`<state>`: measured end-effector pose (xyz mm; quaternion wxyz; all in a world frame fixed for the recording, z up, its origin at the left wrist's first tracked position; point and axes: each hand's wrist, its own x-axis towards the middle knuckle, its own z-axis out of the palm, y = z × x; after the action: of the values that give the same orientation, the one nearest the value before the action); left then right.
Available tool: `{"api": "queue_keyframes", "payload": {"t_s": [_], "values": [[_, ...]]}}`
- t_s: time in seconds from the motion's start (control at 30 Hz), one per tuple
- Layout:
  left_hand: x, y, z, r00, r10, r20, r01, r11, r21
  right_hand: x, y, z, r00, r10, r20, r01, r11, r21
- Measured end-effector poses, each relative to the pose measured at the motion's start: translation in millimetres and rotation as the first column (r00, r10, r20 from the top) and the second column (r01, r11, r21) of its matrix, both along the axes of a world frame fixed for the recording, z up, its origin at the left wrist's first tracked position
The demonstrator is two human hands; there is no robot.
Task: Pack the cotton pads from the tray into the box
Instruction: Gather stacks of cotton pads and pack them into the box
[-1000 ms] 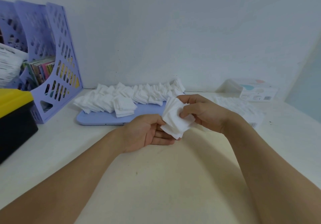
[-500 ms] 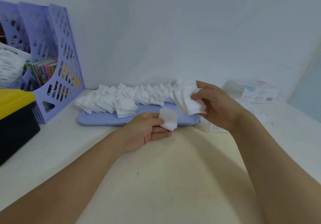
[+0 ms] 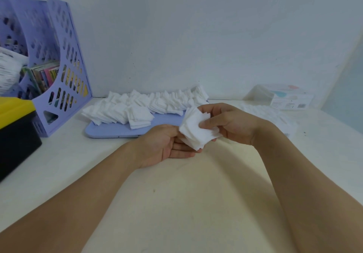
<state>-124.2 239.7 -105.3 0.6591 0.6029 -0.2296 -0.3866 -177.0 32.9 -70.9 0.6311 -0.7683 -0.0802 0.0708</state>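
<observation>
A loose stack of white square cotton pads (image 3: 197, 130) sits between both hands, just in front of the lilac tray (image 3: 110, 130). My right hand (image 3: 231, 123) pinches the stack from the right, thumb on its face. My left hand (image 3: 167, 144) lies palm up beneath it, fingers curled round the stack's lower edge. Several more pads (image 3: 137, 107) lie in overlapping rows along the tray. The clear box (image 3: 275, 115) with pads in it stands behind my right wrist, partly hidden. Its printed lid or a second box (image 3: 282, 98) lies at the far right by the wall.
A lilac perforated file holder (image 3: 64, 70) with books stands at the back left. In front of it is a black case with a yellow lid (image 3: 15, 123). The pale tabletop (image 3: 186, 203) runs toward me under my forearms. A wall closes the back.
Half a second ago my hands were apart, the right lifting a stack near the tray's right end and the left pinching one pad. Now they are together again on one stack.
</observation>
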Motion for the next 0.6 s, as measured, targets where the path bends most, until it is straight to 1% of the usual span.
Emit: {"api": "queue_keyframes", "payload": {"t_s": [0.1, 0.23, 0.33, 0.4, 0.47, 0.6], "values": [[0.7, -0.3, 0.3, 1.0, -0.017, -0.002, 0.017, 1.0, 0.008, 2.7, -3.4, -2.4, 1.0, 0.011, 0.004, -0.011, 1.0, -0.021], [1.9, -2.5, -0.9, 1.0, 0.007, -0.017, -0.006, 0.999, 0.033, 3.6, -3.1, -4.2, 0.995, 0.1, -0.011, -0.1, 0.995, -0.001], [2.9, -1.8, -1.4, 0.999, -0.006, -0.038, 0.007, 0.999, 0.031, 6.4, -2.4, -5.9, 0.995, 0.094, -0.01, -0.095, 0.995, -0.016], [3.7, -1.1, -1.6, 0.998, -0.007, -0.062, 0.008, 1.0, 0.016, 7.5, -2.0, -6.8, 0.997, 0.077, 0.002, -0.076, 0.995, -0.067], [4.7, -1.1, -1.5, 0.996, 0.0, -0.091, 0.0, 1.0, 0.001, 6.4, -2.0, -6.8, 0.998, 0.039, 0.057, -0.03, 0.989, -0.144], [6.2, -0.8, -0.2, 0.979, 0.033, -0.203, -0.045, 0.998, -0.053, 5.7, 4.6, -3.3, 0.973, -0.053, 0.226, 0.108, 0.966, -0.237]]}}
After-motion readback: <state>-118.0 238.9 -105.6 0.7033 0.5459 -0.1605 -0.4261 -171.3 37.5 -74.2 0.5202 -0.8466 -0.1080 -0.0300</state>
